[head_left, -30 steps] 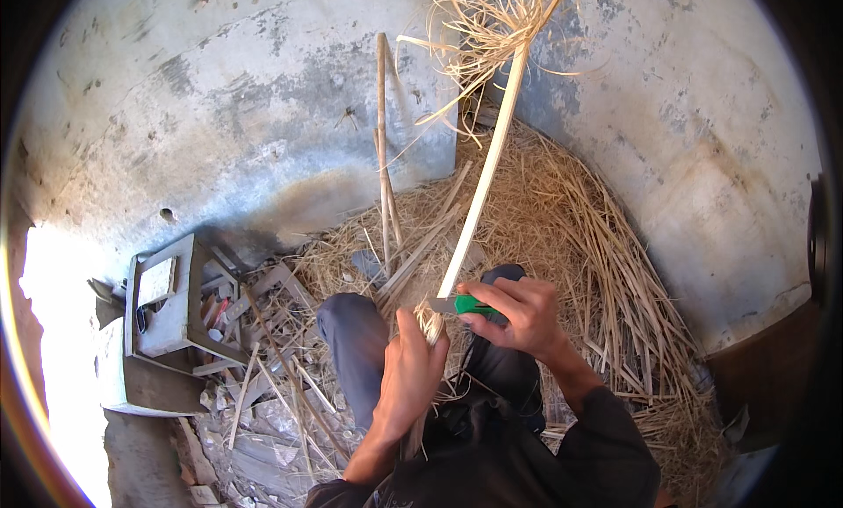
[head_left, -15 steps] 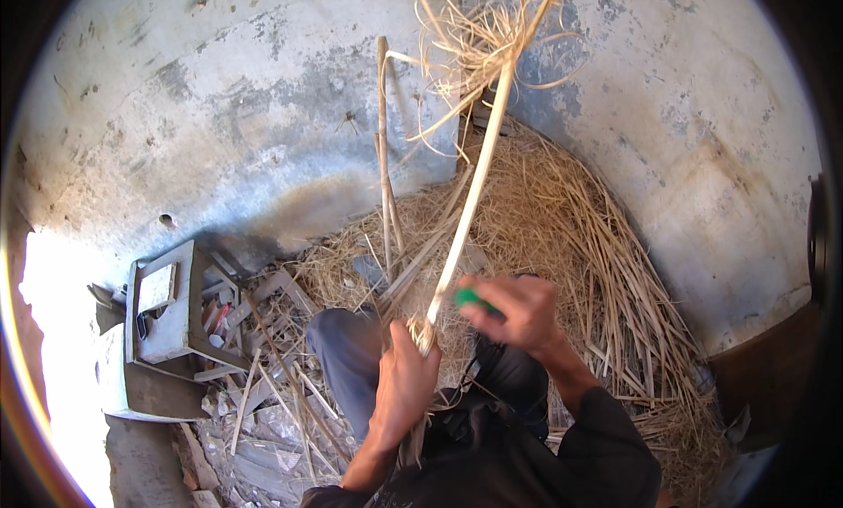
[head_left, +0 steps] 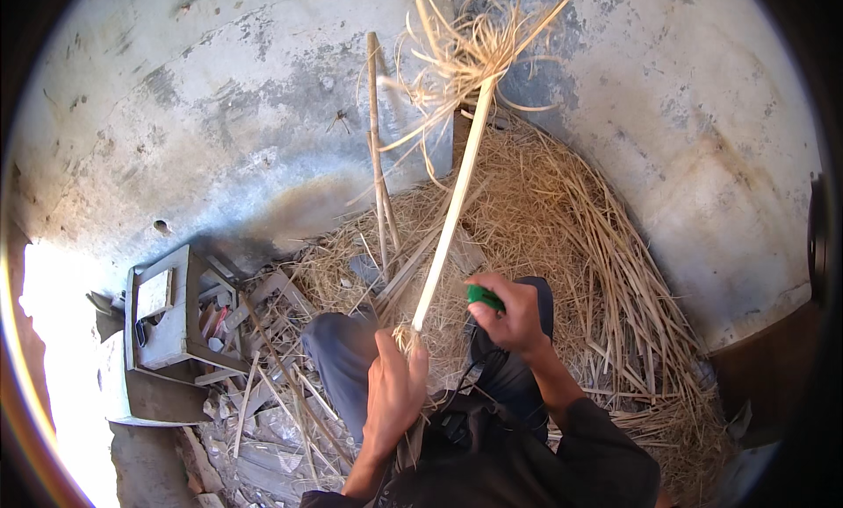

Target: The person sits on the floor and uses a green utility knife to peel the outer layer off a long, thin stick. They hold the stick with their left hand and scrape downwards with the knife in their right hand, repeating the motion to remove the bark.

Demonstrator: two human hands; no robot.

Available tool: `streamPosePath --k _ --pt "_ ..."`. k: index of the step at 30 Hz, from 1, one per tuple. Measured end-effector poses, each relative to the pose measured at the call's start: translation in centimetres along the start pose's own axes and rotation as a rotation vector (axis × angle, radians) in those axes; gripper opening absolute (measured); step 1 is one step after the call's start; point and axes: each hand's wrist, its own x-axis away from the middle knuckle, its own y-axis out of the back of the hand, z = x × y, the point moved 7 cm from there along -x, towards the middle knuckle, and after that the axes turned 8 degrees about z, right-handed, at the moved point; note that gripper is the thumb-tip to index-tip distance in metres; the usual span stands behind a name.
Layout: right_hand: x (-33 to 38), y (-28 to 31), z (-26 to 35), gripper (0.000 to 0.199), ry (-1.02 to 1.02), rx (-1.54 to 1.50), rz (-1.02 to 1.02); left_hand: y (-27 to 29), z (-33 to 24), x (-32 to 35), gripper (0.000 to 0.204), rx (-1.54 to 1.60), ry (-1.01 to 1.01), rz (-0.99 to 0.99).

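A long pale strip of split wood or bamboo (head_left: 457, 201) rises from my left hand (head_left: 395, 385), which is closed round its lower end. Thin curled shavings (head_left: 479, 56) fan out at its far top. My right hand (head_left: 514, 319) is wrapped round a green-handled tool (head_left: 486, 298), to the right of the strip and apart from it. The tool's blade or tip cannot be made out. A few curls show by my left fingers.
Straw-like shavings and long loose strips (head_left: 606, 244) cover the floor ahead and right. Two thin sticks (head_left: 378, 157) lean on the peeling wall (head_left: 263, 95). At left lies a small wooden stool-like frame (head_left: 180, 306) among scraps. My knees flank the work.
My right hand with the green-handled tool has drawn a little away to the right from the strip. The strip has shifted slightly left, and my left hand has moved slightly left with it.
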Motion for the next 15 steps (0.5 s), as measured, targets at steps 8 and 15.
streamPosePath --k 8,15 --pt "-0.3 -1.1 2.3 0.033 0.322 0.159 -0.044 -0.1 -1.9 -1.0 0.049 -0.032 -0.109 -0.104" --pt "-0.7 -0.5 3.5 0.033 0.371 0.261 -0.015 -0.3 -2.2 -0.5 0.043 -0.13 -0.122 -0.123"
